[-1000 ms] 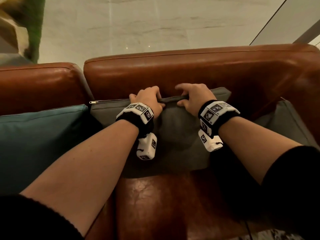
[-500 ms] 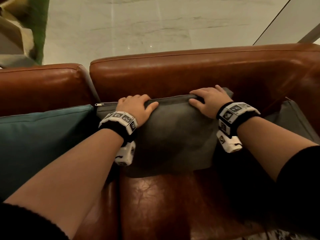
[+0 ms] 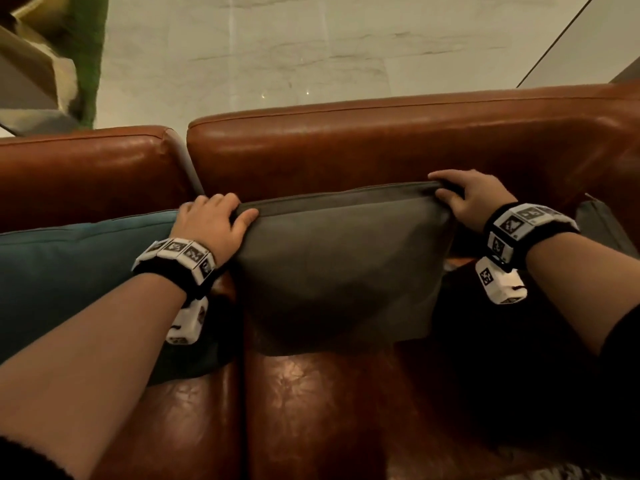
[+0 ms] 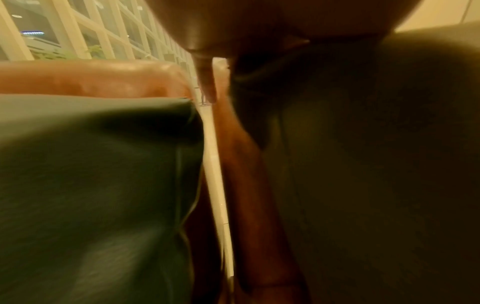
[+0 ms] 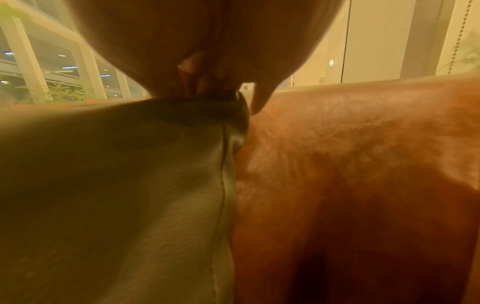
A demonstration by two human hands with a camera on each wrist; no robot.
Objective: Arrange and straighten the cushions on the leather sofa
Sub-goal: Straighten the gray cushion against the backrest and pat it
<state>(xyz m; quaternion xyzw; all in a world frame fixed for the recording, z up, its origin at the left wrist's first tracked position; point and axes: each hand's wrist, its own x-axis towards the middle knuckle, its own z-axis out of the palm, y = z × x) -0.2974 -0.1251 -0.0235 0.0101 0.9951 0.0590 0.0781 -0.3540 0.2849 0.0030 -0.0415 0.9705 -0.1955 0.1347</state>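
Note:
A grey cushion (image 3: 339, 265) stands upright against the brown leather sofa back (image 3: 381, 140). My left hand (image 3: 221, 220) grips its top left corner, thumb in front of the fabric. My right hand (image 3: 464, 195) pinches the top right corner. The left wrist view has the grey cushion (image 4: 363, 164) on the right and a teal cushion (image 4: 91, 174) on the left. The right wrist view has my fingers (image 5: 197, 82) curled over the grey cushion's corner (image 5: 130, 185), with sofa leather (image 5: 350, 164) beside it.
The teal cushion (image 3: 69, 278) leans against the left back section (image 3: 86, 161). Another grey cushion (image 3: 602, 223) peeks out at the far right behind my right forearm. The brown seat (image 3: 311, 410) lies below. A pale marble floor (image 3: 311, 46) lies behind the sofa.
Both hands have slid outward along the cushion's top edge from its middle to its two corners. The cushion now stands taller and stretched flat between them.

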